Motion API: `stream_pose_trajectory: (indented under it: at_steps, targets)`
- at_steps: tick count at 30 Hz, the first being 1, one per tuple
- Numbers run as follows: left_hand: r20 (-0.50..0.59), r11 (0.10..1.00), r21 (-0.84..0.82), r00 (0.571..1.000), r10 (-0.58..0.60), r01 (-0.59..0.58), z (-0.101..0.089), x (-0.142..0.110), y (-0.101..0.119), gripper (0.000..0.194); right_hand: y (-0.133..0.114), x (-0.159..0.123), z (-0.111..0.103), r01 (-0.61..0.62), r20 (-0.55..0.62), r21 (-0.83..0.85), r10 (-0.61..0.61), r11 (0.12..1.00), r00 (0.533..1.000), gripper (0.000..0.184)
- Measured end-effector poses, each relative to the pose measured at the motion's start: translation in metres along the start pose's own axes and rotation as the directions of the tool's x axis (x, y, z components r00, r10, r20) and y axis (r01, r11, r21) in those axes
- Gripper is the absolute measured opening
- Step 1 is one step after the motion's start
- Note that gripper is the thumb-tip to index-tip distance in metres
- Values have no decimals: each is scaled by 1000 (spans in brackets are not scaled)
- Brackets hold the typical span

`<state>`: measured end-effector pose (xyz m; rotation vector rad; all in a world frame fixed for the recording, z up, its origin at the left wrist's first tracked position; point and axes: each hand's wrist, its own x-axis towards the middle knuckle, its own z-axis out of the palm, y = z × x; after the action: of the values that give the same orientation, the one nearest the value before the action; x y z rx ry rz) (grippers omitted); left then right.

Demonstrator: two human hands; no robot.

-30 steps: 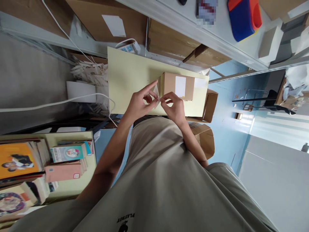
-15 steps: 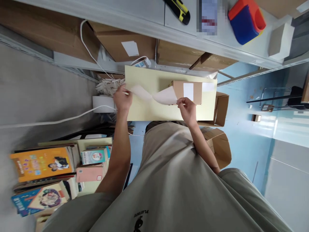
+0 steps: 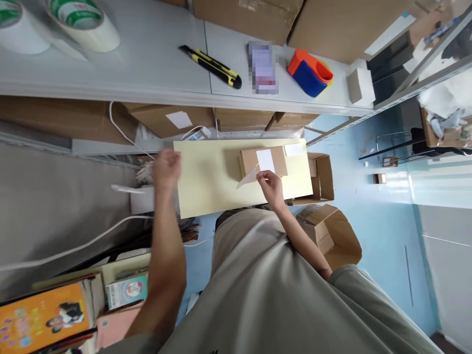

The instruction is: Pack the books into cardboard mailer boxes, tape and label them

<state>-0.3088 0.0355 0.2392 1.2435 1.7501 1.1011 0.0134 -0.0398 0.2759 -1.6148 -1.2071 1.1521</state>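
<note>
My right hand [image 3: 272, 188] pinches a thin white label [image 3: 248, 179] by its right end. The label hangs tilted in front of a small brown cardboard box [image 3: 249, 157], which lies on the pale yellow board and has a white label [image 3: 265, 161] on its top. My left hand [image 3: 167, 169] is over the board's left edge, with its fingers curled and smeared by motion. Left of that hand, apart from it, a blurred white strip [image 3: 127, 189] shows above a white bin [image 3: 142, 201].
The yellow board [image 3: 206, 191] is below a grey shelf [image 3: 147, 73] with a utility knife [image 3: 214, 67], tape rolls [image 3: 86, 24] and a blue and red holder [image 3: 310, 73]. Open cartons [image 3: 330, 236] stand on the right. Books [image 3: 44, 314] are piled at lower left.
My hands, close together at first, drew apart with a long white strip stretched between them. Now only the label in my right hand remains there; my left hand is apart from it. The view tilted up.
</note>
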Motion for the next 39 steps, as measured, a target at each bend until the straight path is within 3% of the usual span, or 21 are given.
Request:
stream_pose_trajectory:
  at_steps: [1,2,4,6,9,13,17,20,24,27,30,39]
  targets:
    - [53,989,-127,996,-75,82,23,-13,6,50,0,1,-2,20,-12,-16,-21,1000,1000,36]
    - [192,959,-248,977,-93,140,47,-28,14,54,1,2,-4,48,-25,-32,-49,998,998,34]
    - [372,904,-376,927,-55,205,94,-63,35,61,3,4,-8,122,-37,-71,-125,990,991,29]
    - [407,869,-429,911,-57,246,130,-90,56,65,6,6,-11,198,-20,-124,-202,972,979,25]
    - [366,825,-481,923,-117,295,160,-107,73,66,12,9,-17,274,26,-216,-275,937,961,18]
    - [274,766,-540,934,-230,348,175,-104,72,62,20,16,-29,361,109,-240,-345,901,932,9]
    - [173,765,-547,940,-296,341,187,-104,67,59,32,30,-51,386,166,-185,-358,904,919,14]
    - [140,775,-526,935,-327,350,198,-107,68,60,46,46,-78,295,53,-175,-290,939,956,22]
    - [123,769,-522,925,-360,368,215,-112,73,62,68,70,-116,73,-115,-104,-85,992,990,38]
    - [119,768,-520,922,-368,373,227,-115,76,63,81,79,-135,-47,-47,22,48,999,998,39]
    - [106,769,-511,917,-386,383,237,-117,77,64,88,83,-145,-87,18,77,85,993,996,38]
    - [-76,843,-368,891,-447,392,258,-127,51,60,98,97,-155,1,186,68,-14,998,982,36]
